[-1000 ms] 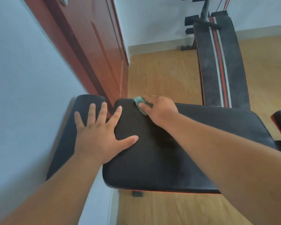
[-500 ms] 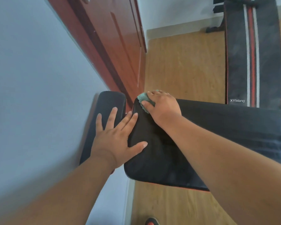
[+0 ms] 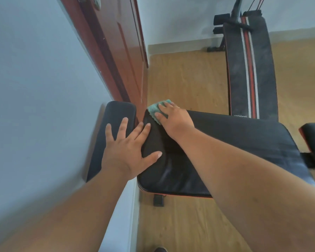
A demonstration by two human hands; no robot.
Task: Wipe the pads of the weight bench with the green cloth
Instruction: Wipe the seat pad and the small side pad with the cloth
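Flatly, right hand presses green cloth onto pad.

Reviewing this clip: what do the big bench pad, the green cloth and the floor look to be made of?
Bench pad: likely vinyl or faux leather over padding; black, smooth, faint sheen streaks, red piping along the near edge.
Green cloth: soft textile, perhaps microfibre; matte with a ribbed, wavy edge under the right hand.
Floor: wood-look planks, laminate or vinyl; light brown grain, low gloss. I cannot tell which.
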